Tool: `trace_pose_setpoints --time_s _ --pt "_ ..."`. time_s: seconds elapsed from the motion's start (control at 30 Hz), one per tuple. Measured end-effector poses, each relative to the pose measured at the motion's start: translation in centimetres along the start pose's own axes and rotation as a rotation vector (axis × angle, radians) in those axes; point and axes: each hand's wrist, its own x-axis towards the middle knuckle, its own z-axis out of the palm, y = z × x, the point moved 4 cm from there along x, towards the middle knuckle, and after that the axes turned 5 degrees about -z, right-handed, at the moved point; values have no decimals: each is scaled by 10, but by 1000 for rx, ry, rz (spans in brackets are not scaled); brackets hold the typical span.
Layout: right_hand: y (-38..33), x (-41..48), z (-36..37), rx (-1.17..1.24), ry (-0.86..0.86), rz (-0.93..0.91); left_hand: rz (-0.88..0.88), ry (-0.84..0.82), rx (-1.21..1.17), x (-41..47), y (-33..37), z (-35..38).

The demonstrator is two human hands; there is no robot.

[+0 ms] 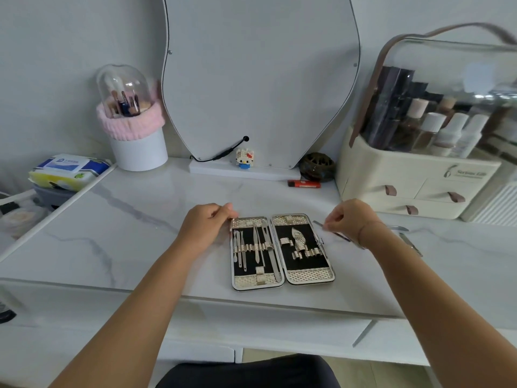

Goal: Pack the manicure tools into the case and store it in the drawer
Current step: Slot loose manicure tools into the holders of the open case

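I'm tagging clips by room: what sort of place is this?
Probably a home dressing table: a mirror at the wall, a domed makeup-brush holder left of it, a cosmetics organiser full of bottles on the right.

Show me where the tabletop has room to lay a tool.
Widest bare marble: left of the left hand, between brush holder and front edge. A narrower strip between manicure case and lighter. Crowded right of the case: right hand pinching a metal tool, loose tools, organizer.

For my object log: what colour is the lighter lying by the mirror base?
The lighter is red-orange with a black end, seen best in the head view.
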Motion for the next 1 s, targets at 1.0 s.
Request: trace_pose_setpoints --time_s 1.0 --pt "-11 -48 1 -175 18 -16 -6 -10 10 -1 0 0"
